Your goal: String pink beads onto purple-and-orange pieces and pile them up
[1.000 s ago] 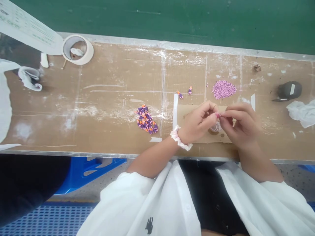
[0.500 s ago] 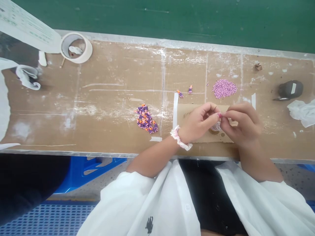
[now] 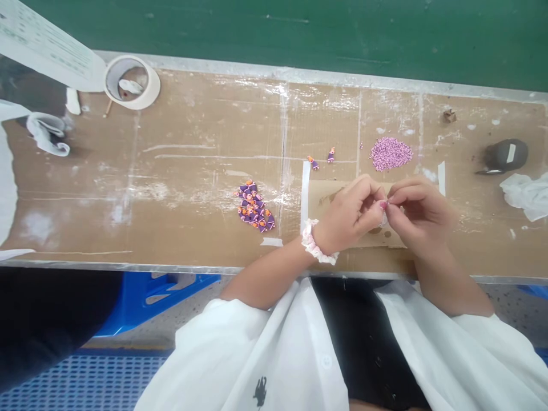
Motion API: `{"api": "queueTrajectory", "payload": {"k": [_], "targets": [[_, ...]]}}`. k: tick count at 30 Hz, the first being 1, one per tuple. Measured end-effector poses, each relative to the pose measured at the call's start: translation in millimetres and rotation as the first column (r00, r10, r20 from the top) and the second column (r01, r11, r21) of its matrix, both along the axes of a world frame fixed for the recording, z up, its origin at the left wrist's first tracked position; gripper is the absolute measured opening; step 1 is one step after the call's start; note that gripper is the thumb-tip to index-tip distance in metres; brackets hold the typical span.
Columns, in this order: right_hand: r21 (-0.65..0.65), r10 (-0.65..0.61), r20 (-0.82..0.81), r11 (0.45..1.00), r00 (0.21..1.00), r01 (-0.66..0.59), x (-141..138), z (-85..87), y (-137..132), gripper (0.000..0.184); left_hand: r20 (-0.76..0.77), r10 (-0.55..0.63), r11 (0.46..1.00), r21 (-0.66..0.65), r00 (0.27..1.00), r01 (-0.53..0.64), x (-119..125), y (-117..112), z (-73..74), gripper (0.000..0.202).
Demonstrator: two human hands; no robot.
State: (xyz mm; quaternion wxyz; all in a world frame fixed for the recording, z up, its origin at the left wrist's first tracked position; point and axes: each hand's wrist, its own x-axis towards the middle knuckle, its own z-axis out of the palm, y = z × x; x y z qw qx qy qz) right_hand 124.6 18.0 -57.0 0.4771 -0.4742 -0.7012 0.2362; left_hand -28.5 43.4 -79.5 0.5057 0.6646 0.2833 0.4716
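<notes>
My left hand (image 3: pixel 351 212), with a white and pink scrunchie (image 3: pixel 315 244) round its wrist, is closed in a pinch. Its fingertips meet those of my right hand (image 3: pixel 422 214), which is pinched too. Whatever lies between the fingertips is too small to make out; a pink spot shows there. Under both hands is a brown cardboard sheet (image 3: pixel 324 212) with dark stains, taped at its left side. Something clear and shiny shows partly beneath the fingers, mostly hidden. Just beyond the hands lies a heap of tiny pink-purple beads (image 3: pixel 390 154).
Several small purple and orange figures (image 3: pixel 252 206) lie piled left of the sheet. Two more figures (image 3: pixel 331 154) lie behind it. A roll of masking tape (image 3: pixel 149 91) stands at the back left. On the right are a black rounded object (image 3: pixel 507 155) and crumpled white plastic (image 3: pixel 526 195).
Both hands have shifted slightly and now cover more of the clear shiny thing beneath them. The right fingers have bent closer to the left fingertips. Beads and figures lie as before.
</notes>
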Motion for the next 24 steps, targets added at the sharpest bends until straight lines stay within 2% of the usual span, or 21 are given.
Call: {"api": "queueTrajectory", "payload": {"k": [6,9,13,16,18,19,21,23,24], "targets": [[-0.04,0.029,-0.042,0.999,0.999,-0.031,0.0,4.2,0.3,0.019,-0.139,0.083,0.975,0.214,0.987,-0.052,-0.7,2.2,-4.1,0.015],[-0.062,0.056,-0.057,0.996,0.997,-0.06,2.3,7.5,1.2,0.02,-0.186,0.102,0.963,0.263,0.977,-0.051,-1.1,0.9,-3.3,0.015],[-0.076,0.058,-0.078,0.995,0.995,-0.064,7.3,13.4,1.5,0.02,-0.191,0.063,0.959,0.284,0.98,-0.006,-1.1,2.5,1.2,0.022],[-0.068,0.009,-0.063,0.998,0.998,-0.014,13.4,18.3,1.7,0.018,-0.325,0.095,0.947,0.321,0.941,0.015,-7.2,11.5,7.9,0.026],[-0.027,0.007,0.04,1.0,0.999,-0.006,18.6,19.6,3.1,0.019,-0.516,0.186,0.945,0.328,0.836,-0.008,-18.5,19.1,15.1,0.024],[0.022,0.014,0.131,1.0,0.991,-0.017,21.4,19.0,4.2,0.02,-0.623,0.237,0.947,0.318,0.746,-0.036,-26.7,22.2,19.2,0.021],[0.152,0.015,0.353,0.986,0.936,-0.073,26.1,15.5,7.0,0.023,-0.814,0.294,0.955,0.266,0.501,-0.129,-48.0,25.9,26.8,0.017],[0.259,-0.009,0.531,0.954,0.847,-0.152,29.1,10.2,9.6,0.025,-0.931,0.261,0.946,0.194,0.254,-0.259,-72.9,25.8,31.3,0.013],[0.292,-0.021,0.581,0.939,0.814,-0.184,29.7,7.9,10.4,0.026,-0.956,0.241,0.926,0.177,0.164,-0.332,-85.1,24.9,32.1,0.011]]}}
